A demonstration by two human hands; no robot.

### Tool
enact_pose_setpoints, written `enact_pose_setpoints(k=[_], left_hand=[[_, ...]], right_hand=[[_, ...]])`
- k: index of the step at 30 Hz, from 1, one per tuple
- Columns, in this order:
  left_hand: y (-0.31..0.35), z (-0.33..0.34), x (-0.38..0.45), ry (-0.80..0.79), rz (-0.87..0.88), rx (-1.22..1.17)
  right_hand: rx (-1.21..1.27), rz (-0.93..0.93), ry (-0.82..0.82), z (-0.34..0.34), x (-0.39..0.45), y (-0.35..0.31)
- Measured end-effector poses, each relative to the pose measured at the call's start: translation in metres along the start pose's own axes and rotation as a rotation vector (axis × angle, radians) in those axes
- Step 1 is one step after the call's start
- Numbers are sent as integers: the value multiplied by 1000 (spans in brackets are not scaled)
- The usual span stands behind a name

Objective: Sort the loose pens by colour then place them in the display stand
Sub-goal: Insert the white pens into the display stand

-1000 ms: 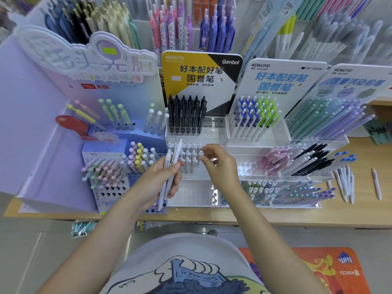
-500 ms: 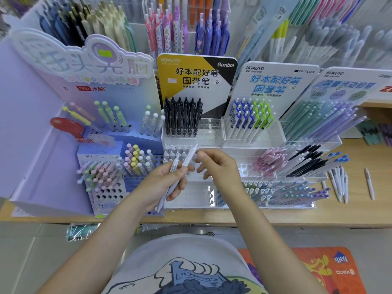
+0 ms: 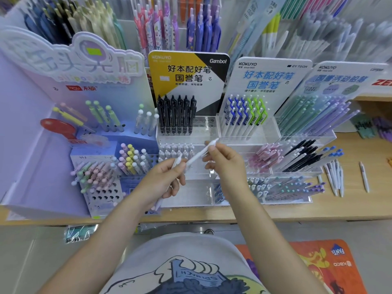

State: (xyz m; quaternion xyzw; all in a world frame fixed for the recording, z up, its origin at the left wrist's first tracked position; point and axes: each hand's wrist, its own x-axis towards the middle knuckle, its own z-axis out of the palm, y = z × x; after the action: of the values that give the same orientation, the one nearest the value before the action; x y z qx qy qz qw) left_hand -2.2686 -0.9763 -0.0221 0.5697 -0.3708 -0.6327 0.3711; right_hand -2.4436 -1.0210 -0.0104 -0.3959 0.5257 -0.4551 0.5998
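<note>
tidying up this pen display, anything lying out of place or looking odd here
Yes: several white pens lie loose on the wooden counter right of the clear stand, with one more white pen apart from them, none slotted in. A crumpled plastic wrapper sits below the counter edge.

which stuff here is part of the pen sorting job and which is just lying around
Job:
white pens held in left hand
white pen pinched by right hand
loose pens on counter
clear display stand

Lying about:
orange mat
plastic wrapper
</note>
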Motion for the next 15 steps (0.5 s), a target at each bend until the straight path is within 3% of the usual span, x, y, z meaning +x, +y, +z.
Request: enact_pose_setpoints(k=[5,15], left_hand=[[-4,-10,0,28,-32,-57],[-2,-12,1,49,24,-18]], right_hand=[[19,-145,165,-25,13,-6],[-464,-313,20,-6,13,32]])
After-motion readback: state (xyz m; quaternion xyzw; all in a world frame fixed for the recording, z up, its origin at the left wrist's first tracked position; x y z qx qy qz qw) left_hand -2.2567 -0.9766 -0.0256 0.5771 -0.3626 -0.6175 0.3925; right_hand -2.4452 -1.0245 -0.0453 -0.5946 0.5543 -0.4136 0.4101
